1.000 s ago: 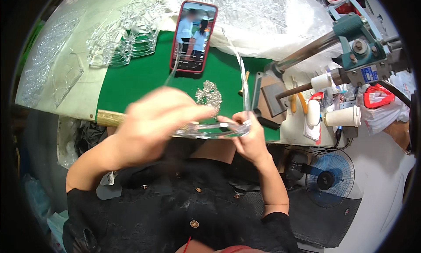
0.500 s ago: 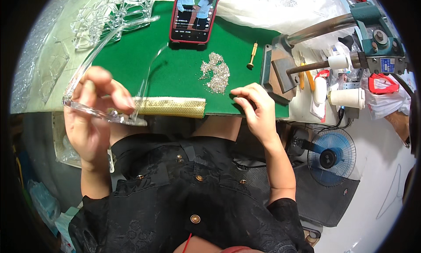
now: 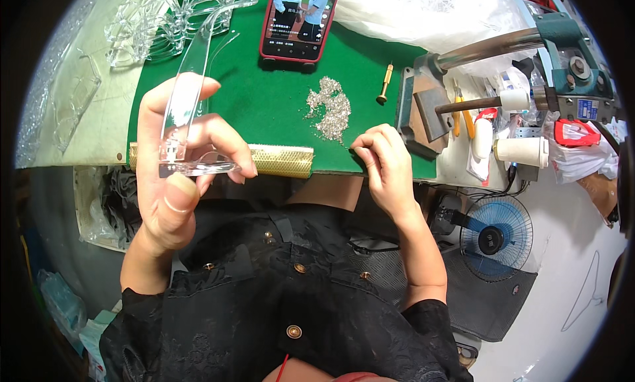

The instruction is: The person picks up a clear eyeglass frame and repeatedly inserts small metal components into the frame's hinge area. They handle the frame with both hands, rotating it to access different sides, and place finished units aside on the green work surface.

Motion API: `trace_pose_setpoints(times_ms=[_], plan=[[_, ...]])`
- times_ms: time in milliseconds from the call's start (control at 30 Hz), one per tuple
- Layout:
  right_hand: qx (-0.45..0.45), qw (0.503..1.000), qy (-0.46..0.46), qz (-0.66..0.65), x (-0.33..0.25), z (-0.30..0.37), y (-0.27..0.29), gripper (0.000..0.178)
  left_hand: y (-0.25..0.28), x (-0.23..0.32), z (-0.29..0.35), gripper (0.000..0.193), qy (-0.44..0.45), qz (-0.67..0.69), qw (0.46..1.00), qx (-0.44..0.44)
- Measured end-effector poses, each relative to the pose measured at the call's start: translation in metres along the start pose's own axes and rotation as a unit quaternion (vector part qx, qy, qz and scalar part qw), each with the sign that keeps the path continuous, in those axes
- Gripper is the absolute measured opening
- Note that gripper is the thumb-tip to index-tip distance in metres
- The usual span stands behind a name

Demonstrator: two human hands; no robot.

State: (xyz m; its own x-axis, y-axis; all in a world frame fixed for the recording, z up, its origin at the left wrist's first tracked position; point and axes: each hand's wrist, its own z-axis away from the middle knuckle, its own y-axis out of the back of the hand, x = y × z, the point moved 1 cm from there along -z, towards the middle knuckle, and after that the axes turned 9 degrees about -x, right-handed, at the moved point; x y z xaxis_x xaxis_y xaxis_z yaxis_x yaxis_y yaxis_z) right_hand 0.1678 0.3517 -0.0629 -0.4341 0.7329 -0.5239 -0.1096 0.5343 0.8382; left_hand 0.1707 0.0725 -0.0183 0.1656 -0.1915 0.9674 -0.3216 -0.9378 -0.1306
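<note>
Left hand (image 3: 173, 177), one clear plastic spectacle frame piece (image 3: 187, 111) in its grip, clenched between thumb and fingers; one long transparent arm of it stands up and away over the green mat (image 3: 264, 97), lower part crosses the fingers; held above the near edge of the surface (image 3: 86, 144). Right hand (image 3: 387, 170) at the mat's near edge, fingertips pinched together just beside one heap of small silvery metal parts (image 3: 329, 107); whether anything sits in that grip I cannot tell, too small. One phone with lit screen in a red case (image 3: 301, 18) lies at the mat's far side; one small brass pin tool (image 3: 383, 83) right of the heap; one strip of gold mesh (image 3: 281, 160) along the near edge; one pile of clear plastic frames (image 3: 152, 25) far left, count not readable; one blue fan (image 3: 496, 236) on the floor to the right.
</note>
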Motion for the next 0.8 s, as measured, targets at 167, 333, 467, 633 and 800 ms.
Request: trace_pose_setpoints(times_ms=[167, 333, 467, 633, 800], plan=[[0.022, 0.996, -0.039, -0.078, 0.003, 0.0, 0.001, 0.009, -0.011, -0.01, 0.0, 0.098, -0.027, -0.023, 0.999, 0.017], [-0.003, 0.995, -0.058, -0.086, 0.005, 0.002, 0.001, 0.011, -0.013, -0.014, -0.003, 0.098, -0.046, -0.022, 0.999, 0.018], [0.003, 0.995, -0.057, -0.082, 0.006, 0.001, -0.002, 0.011, -0.011, -0.016, -0.002, 0.098, -0.029, -0.021, 0.999, 0.006], [-0.012, 0.999, -0.032, -0.041, 0.003, -0.004, -0.001, 0.01, -0.013, -0.016, -0.002, 0.098, -0.025, -0.012, 1.0, 0.001], [-0.048, 0.998, -0.038, -0.013, 0.003, -0.001, 0.003, 0.008, -0.01, -0.019, -0.001, 0.097, -0.023, -0.006, 1.0, -0.011]])
